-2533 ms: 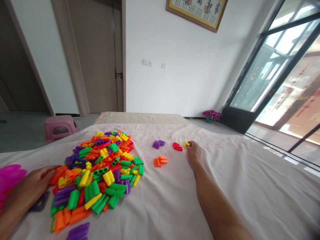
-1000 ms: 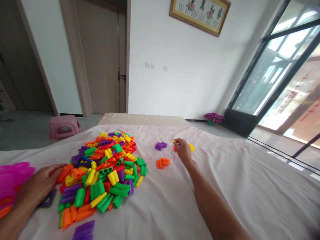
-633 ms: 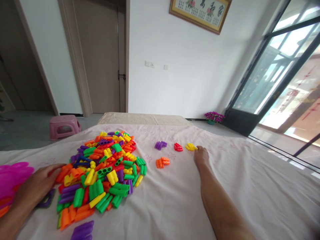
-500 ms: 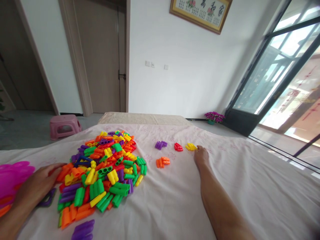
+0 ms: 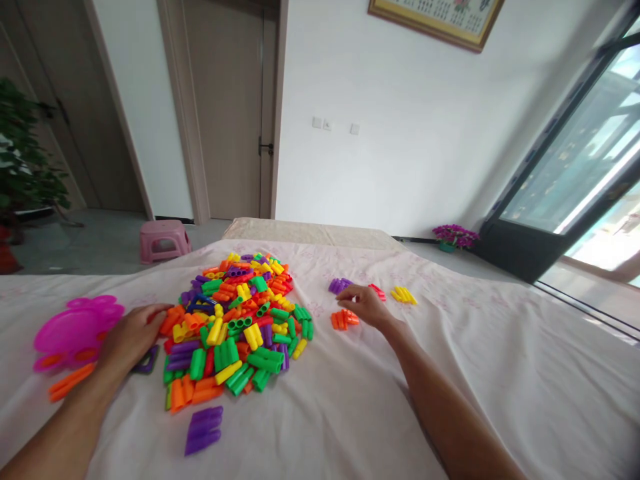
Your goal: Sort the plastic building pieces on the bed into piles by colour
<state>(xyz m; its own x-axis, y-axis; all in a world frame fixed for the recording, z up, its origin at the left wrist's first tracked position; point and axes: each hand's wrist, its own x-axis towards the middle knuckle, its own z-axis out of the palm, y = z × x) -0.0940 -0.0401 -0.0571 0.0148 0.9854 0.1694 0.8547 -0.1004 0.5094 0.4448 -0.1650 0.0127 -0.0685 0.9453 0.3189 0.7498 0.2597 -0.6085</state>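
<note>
Away from the yellow blocks, the right hand has shifted left and now hangs between the purple blocks and the orange blocks; the view has swung left too, showing a plant.

Pale, wrinkled cloth covers the surface. Beyond stand a pink stool, a brown door, a white wall bearing a framed picture and, at right, a glass door.

Tubular plastic blocks in red, orange, yellow, green and purple lie jumbled in a pile left of centre. Small groups sit to its right, each of one colour; the red blocks are partly hidden by the right hand.

At the pile's left edge rests the left hand, against an orange block; whether it grips, I cannot tell. The right fingertips are drawn close together; anything between them is too small to tell.

Plain cloth runs between pile and groups, and broadly right of the right forearm.
</note>
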